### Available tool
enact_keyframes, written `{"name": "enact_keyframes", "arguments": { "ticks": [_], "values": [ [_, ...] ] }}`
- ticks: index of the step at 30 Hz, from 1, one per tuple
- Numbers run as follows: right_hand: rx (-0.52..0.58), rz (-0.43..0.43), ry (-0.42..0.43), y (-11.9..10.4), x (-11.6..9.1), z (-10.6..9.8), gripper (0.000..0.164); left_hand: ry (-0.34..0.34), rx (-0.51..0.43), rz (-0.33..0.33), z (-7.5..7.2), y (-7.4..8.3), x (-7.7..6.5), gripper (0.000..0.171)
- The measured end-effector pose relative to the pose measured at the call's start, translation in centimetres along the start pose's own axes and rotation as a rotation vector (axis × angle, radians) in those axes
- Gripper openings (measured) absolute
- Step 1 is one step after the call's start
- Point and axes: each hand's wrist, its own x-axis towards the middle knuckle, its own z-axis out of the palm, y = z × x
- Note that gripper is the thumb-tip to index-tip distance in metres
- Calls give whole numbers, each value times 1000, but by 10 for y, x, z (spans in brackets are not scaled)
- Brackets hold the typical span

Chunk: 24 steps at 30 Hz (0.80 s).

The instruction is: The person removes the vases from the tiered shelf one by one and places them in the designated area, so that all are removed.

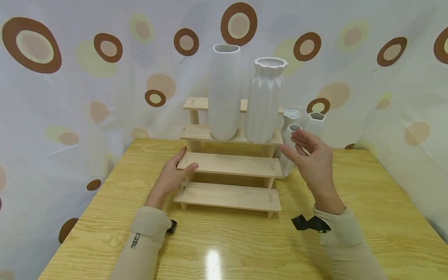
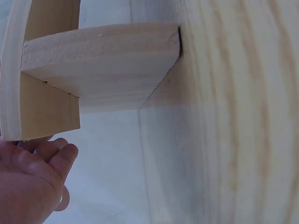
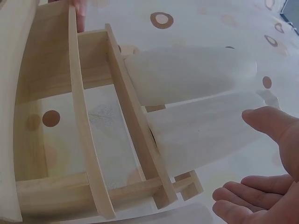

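A tiered wooden display stand [image 1: 231,163] stands on the table, its steps rising toward the back. My left hand [image 1: 169,175] grips the left end of a lower step, thumb over the board; in the left wrist view, its fingers [image 2: 60,158] lie at the board's end. Upright on a higher step are a tall smooth white vase [image 1: 225,93] and, to its right, a fluted white vase [image 1: 264,105] with a wavy rim. Right of the stand, my right hand [image 1: 316,163] is raised with thumb and fingers apart, holding nothing. It partly covers a small white vase [image 1: 287,144].
Behind the right hand stand more white vases, one with a flared rim [image 1: 291,114] and another with an angular mouth [image 1: 316,119]. A wood-grain table [image 1: 217,241] lies under everything. Hanging cloth [image 1: 115,85] with circle patterns encloses the back and sides.
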Motion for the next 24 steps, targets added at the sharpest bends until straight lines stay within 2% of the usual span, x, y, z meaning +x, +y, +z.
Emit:
{"name": "enact_keyframes", "arguments": {
  "ticks": [11,18,24],
  "values": [
    [-1,-47,-27,-3,9,15,62,4,1,-12,1,-1,1,91],
    [52,-42,-26,-4,17,23,64,3,-4,-9,0,-1,2,92],
    [49,-40,-26,-3,25,30,69,1,-6,-7,0,-3,2,91]
  ]
}}
